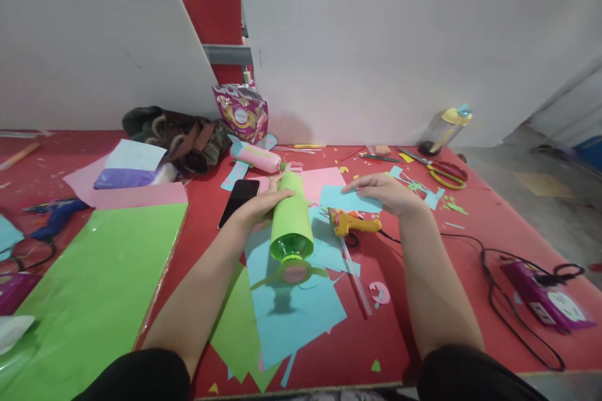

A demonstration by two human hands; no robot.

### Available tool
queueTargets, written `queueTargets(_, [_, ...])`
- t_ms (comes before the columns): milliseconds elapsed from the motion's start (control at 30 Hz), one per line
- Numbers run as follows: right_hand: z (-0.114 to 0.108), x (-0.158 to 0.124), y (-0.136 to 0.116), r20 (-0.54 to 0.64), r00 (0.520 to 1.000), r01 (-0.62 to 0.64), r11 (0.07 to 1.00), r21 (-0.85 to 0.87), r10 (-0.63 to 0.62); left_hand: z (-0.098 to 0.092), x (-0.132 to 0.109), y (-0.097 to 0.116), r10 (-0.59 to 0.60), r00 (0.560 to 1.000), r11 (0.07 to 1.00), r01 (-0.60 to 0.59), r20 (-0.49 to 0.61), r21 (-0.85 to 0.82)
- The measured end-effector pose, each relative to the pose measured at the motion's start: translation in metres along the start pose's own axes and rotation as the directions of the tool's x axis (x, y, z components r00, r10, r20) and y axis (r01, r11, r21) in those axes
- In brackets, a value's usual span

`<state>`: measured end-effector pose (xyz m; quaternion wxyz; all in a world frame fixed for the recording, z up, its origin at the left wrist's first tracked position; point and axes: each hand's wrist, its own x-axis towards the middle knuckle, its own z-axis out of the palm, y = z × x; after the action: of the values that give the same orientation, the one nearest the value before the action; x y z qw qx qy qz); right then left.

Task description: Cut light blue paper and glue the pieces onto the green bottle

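While the left hand [263,203] closes its grip around the far end of the plastic bottle sleeved in light green paper [291,219], the bottle hangs above the scattered pale blue paper sheets [301,316]. Its near end, with a pink-centred green paper ring [294,272], is turned towards the camera. The right hand [390,193] lies flat, its grip spread and holding nothing, on a small pale blue paper piece [350,200] just beyond the yellow hot-glue gun [352,223]. By the look of it, the work stands at dressing the bottle; taking up that blue piece would call for a pinch at its edge. All this sits on a red desk [470,232] littered with paper scraps and fenced by white partition boards [399,56].
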<state>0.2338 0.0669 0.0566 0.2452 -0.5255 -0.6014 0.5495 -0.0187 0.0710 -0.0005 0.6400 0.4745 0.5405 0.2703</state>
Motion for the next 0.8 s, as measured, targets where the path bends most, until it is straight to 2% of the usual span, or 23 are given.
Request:
queueTargets(133, [0.001,0.000,-0.001,-0.026,1.000,0.009,1.000,-0.011,-0.009,0.003,-0.006,0.008,-0.023,0.999,1.000,0.022,0.032,0.018])
queueTargets(267, [0.001,0.002,0.001,-0.014,1.000,-0.025,0.996,0.088,0.026,0.006,-0.014,0.015,-0.007,0.998,1.000,0.005,0.070,0.020])
queueTargets(433, [0.004,0.007,0.004,0.010,0.999,-0.044,0.991,0.127,0.044,0.010,-0.024,0.023,-0.002,0.998,0.999,-0.001,0.064,0.046])
queueTargets(800, [0.008,0.006,0.001,0.071,0.996,-0.060,0.971,0.231,0.045,0.009,-0.034,0.026,0.047,0.991,0.996,-0.057,0.124,0.076])
